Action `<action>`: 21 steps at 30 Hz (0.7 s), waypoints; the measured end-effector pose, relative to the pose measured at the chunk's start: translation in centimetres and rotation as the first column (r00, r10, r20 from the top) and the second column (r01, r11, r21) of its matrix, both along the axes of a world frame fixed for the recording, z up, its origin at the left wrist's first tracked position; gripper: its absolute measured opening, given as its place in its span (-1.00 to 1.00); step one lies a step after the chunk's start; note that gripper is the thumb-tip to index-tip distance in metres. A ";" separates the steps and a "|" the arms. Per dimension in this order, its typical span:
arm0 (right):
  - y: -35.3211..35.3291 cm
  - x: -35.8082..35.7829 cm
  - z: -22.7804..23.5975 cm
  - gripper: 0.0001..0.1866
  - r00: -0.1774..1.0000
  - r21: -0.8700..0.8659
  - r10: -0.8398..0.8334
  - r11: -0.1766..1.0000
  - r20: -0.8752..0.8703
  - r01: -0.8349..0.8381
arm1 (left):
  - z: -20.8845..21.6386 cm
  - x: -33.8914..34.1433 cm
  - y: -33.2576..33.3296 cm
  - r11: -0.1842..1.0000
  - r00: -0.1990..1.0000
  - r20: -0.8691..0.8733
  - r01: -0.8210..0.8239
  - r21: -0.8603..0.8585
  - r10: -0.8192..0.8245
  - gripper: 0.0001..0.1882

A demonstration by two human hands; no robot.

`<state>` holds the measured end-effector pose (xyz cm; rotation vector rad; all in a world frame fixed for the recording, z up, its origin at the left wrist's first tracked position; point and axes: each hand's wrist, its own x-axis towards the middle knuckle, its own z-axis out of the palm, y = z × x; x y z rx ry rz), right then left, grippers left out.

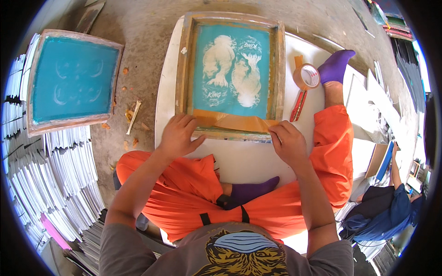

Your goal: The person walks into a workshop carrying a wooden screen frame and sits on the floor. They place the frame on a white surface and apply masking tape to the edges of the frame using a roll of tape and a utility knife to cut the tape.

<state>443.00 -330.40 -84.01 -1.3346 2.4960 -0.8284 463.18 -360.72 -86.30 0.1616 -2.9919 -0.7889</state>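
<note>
A wooden-framed silk screen (279, 60) with turquoise mesh and pale printed figures lies before me on a white board. Along the inside of its near edge runs a strip of brown packing tape (230, 121), partly wrinkled and lifted. My left hand (178, 137) rests at the frame's near left corner by the strip's left end, thumb spread from the fingers. At the near right corner, my right hand (290, 142) pinches the strip's other end. To the right of the screen lie a roll of brown packing tape (300, 79) and a red utility knife (298, 106).
A second turquoise screen (73, 78) leans on stacks of white sheets (55, 170) at left. Orange scraps and a pale stick (133, 117) lie on the concrete floor. My legs fold around the white board (258, 158). At far right another person (384, 211) handles a blue panel.
</note>
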 end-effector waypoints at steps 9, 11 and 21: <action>-3.9 -0.7 7.8 -0.95 0.982 0.124 0.158 0.982 -0.099 -0.145 | -0.9 -5.4 7.6 0.989 0.973 -0.186 -0.119 0.083 0.133 -0.46; -4.4 -0.9 8.9 -0.95 0.977 0.147 0.169 0.978 -0.128 -0.150 | -2.7 -5.3 7.5 0.993 0.968 -0.220 -0.117 0.024 0.120 -0.52; -2.7 -3.4 9.2 -0.89 0.997 0.014 -0.001 1.000 0.075 0.000 | -2.1 -2.9 1.5 1.000 0.949 -0.314 0.005 -0.004 -0.006 -0.70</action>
